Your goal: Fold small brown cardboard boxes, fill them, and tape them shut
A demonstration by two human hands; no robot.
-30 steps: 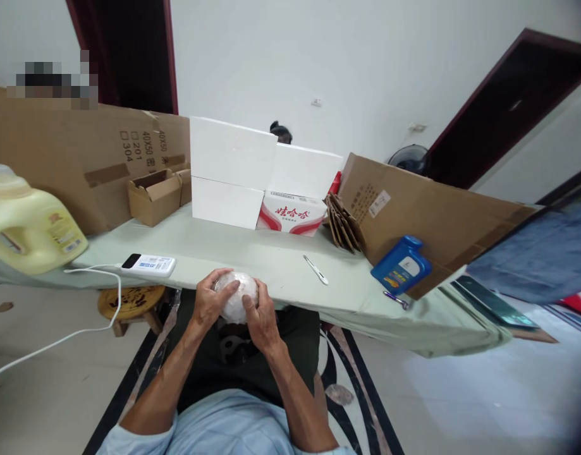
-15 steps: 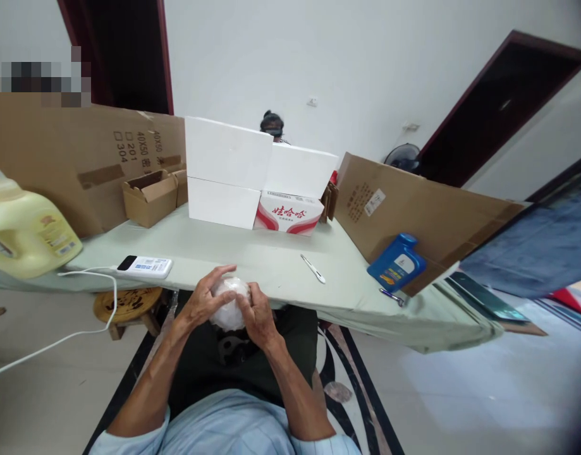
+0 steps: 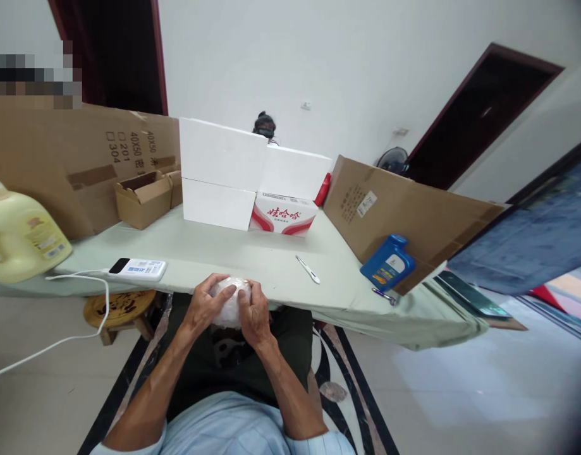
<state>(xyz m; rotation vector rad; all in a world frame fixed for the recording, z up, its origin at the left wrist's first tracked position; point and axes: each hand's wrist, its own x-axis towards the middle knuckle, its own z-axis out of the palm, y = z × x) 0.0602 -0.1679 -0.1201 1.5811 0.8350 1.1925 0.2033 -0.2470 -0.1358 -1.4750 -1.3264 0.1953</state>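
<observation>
A round white ball wrapped in clear film (image 3: 229, 302) is held over my lap at the near edge of the table (image 3: 252, 259). My left hand (image 3: 203, 307) grips its left side with fingers curled over the top. My right hand (image 3: 256, 315) grips its right side, thumb pressed on the front. Both hands are closed around the ball. What lies under the wrap is too blurred to name.
On the table lie a white power bank (image 3: 137, 269) with a cable, a pen (image 3: 307, 269), a blue bottle (image 3: 387, 263), a yellow jug (image 3: 16, 235), a small open carton (image 3: 143, 200), white boxes (image 3: 220, 172) and cardboard sheets (image 3: 413, 215). A person's head (image 3: 264, 125) shows behind the boxes. A wooden stool (image 3: 114, 309) stands left.
The view has drifted slightly right and down. My fingers have shifted a little on the wrapped ball, which stays in both hands at the table's edge.
</observation>
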